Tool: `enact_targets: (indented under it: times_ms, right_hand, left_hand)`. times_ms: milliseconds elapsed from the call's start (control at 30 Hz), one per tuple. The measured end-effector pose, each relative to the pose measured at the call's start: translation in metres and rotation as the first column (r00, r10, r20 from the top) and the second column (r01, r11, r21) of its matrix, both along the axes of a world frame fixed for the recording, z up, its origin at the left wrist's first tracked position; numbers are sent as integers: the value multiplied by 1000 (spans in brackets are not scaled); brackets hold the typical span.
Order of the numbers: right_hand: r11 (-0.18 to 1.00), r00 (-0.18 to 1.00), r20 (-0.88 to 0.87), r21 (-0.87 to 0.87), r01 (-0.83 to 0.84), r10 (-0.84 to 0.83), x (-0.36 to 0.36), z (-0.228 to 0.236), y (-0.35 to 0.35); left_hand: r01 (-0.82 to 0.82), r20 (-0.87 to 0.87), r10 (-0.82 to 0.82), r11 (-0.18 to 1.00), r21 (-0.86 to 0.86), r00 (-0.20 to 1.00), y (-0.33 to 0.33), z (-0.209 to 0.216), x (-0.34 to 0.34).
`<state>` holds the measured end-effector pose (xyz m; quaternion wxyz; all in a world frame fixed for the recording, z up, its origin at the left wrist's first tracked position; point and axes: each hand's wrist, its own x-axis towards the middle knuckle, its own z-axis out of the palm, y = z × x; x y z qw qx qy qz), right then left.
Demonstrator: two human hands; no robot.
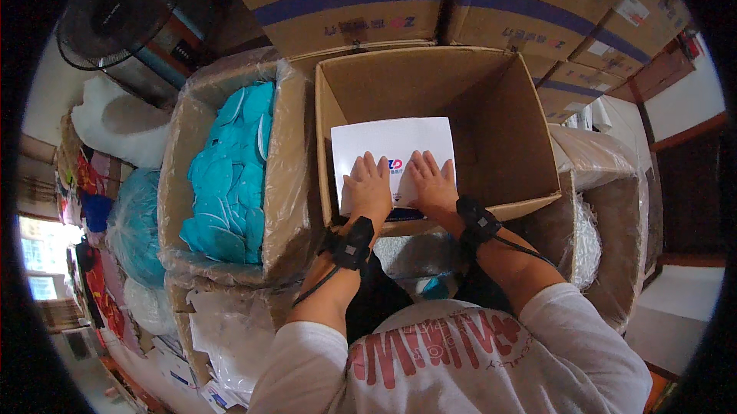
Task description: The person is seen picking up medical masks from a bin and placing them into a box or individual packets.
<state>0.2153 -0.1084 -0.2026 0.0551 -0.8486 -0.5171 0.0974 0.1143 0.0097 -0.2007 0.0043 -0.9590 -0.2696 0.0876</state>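
Note:
A white flat-topped carton [391, 137] with a small coloured logo and a dark blue lower edge sits at the left of an open brown cardboard box [491, 122]. Both my palms rest on its top. My left hand [369, 187] lies on the left part, fingers spread and pointing away from me. On the right part my right hand [432, 186] lies flat, with its fingers slightly apart. Neither hand grips anything. Each wrist carries a black strapped device with a cable. What lies under the carton is hidden.
Left of the box stands a plastic-lined carton [175, 183] of teal flat pieces [230, 176]. A plastic-lined box [614, 237] with white contents is at the right. Large sealed cartons [353, 7] are stacked behind. A fan [115, 18] and a teal-filled bag [137, 218] are farther left.

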Motion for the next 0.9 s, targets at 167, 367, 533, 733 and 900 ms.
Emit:
enact_targets:
  times_ms: [167,367,533,733,900]
  right_hand:
    - [999,996,-92,32,14,-11,4,0,-4]
    - [998,990,-140,54,12,-5,6,10,-5]
    - [988,1000,-14,153,21,-19,0,-7,-8]
    - [995,999,-32,-100,10,-14,-3,-12,1]
    - [958,913,-347,-255,129,-215,-23,28,8]
  left_hand:
    - [33,-7,-33,998,-51,999,4,8,-4]
    - [47,9,-47,997,-68,999,8,18,-7]
    - [56,35,-56,998,-6,998,5,17,-7]
    - [69,115,-71,997,20,991,8,14,-11]
    - [74,112,-77,997,38,991,9,10,-15]
